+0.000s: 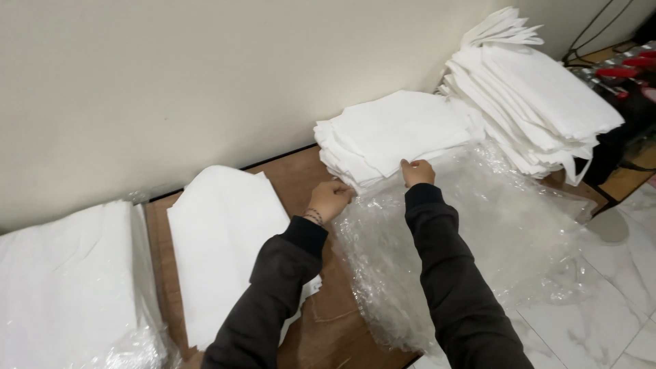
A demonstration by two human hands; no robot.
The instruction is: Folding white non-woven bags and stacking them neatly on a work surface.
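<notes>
A stack of folded white cloths (400,130) lies on a brown wooden board (301,178) by the wall, partly on a clear plastic bag (478,225). My left hand (329,199) pinches the stack's near left corner. My right hand (417,171) grips the stack's near edge, fingers curled on the cloth. Both arms wear dark sleeves.
A taller, tilted pile of white cloths (533,96) stands at the right. A flat white sheet pile (222,239) lies to the left, and another bagged white bundle (65,287) at far left. Marble floor tiles (615,307) show at lower right; tools with red handles (625,72) sit at upper right.
</notes>
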